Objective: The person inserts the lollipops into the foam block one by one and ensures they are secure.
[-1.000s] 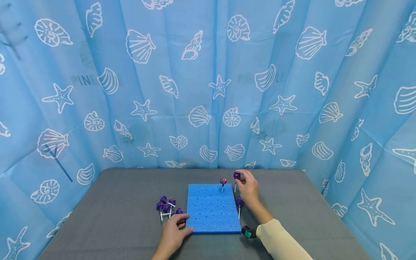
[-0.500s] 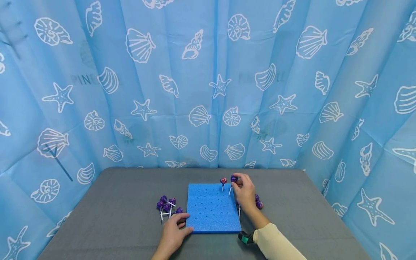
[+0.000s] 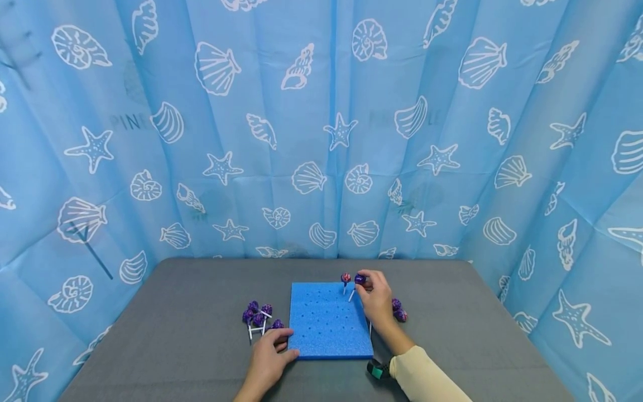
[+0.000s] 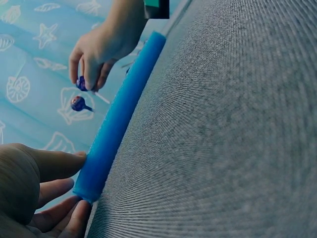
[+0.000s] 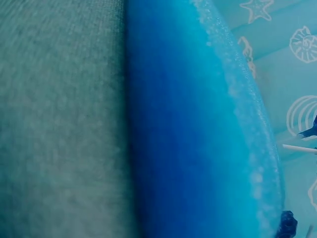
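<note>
My right hand [image 3: 377,296] pinches a purple-wrapped lollipop [image 3: 359,278] by its head, over the far right corner of a blue foam board [image 3: 326,349] dotted with small holes. Its white stick slants down and left, the tip close over the board. Beside it, a red-and-purple lollipop [image 3: 345,277] stands upright in the foam; both also show in the left wrist view, the held lollipop [image 4: 81,83] above the standing lollipop [image 4: 78,103]. My left hand [image 3: 268,357] rests its thumb and fingertips against the board's near left edge. The right wrist view mostly shows the board's side [image 5: 188,124].
Left of the board lies a heap of purple lollipops [image 3: 257,317] with crossed white sticks. More lollipops [image 3: 399,310] lie right of it, partly behind my right forearm. A shell-print curtain [image 3: 321,139] hangs behind the grey table [image 3: 201,357].
My right hand has carried the lollipop left from beyond the board's right side to over its far right corner. The stick has tilted from upright to slanting. My left hand has stayed in place.
</note>
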The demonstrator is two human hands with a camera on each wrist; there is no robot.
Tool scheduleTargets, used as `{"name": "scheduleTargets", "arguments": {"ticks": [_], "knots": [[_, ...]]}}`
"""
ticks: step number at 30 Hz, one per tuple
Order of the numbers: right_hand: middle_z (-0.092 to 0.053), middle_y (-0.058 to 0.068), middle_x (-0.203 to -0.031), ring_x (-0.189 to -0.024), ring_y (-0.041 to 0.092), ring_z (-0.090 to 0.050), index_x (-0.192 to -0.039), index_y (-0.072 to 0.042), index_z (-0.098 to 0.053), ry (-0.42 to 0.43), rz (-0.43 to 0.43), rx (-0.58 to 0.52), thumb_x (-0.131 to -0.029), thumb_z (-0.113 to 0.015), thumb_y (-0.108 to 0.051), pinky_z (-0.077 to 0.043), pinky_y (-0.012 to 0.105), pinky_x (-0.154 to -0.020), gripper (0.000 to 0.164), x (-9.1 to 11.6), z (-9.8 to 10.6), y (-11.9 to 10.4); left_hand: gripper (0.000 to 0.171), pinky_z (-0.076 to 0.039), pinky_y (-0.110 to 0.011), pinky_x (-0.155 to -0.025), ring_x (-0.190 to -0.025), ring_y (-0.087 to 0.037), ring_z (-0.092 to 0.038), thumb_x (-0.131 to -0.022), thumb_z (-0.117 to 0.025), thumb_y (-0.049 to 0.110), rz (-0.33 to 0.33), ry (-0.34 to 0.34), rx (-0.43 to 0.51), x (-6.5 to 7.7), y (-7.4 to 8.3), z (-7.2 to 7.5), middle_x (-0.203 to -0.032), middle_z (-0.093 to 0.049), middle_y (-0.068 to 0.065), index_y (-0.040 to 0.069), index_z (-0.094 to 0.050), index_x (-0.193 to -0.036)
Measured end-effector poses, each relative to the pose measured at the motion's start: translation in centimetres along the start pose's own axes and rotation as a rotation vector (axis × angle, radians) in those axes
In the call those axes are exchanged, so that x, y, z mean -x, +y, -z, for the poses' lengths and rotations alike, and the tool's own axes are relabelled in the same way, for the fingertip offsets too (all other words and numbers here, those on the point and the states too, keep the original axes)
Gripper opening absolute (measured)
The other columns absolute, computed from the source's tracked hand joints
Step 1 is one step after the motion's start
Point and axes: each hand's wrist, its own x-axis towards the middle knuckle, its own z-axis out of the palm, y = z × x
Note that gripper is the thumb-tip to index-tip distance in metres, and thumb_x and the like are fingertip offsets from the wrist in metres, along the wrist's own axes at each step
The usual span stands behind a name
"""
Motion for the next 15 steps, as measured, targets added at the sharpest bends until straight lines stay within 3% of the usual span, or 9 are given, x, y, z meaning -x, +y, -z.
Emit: {"name": "scheduleTargets", "arguments": {"ticks": [15], "knots": [[-0.058, 0.008, -0.102, -0.083, 0.021, -0.064, -0.103, -0.006, -0.063, -0.041, -0.011, -0.009, -0.079, -0.075, 0.008, -0.058, 0.035, -0.072, 0.031, 0.01, -0.26, 0.07, 0.041, -0.056, -0.029, -0.080, -0.100, -0.030, -0.063, -0.072, -0.083, 0.000, 0.006, 0.001, -0.003, -0.01, 0.01, 0.03, -0.109, -0.061, -0.015, -0.001, -0.067, -0.110]]}}
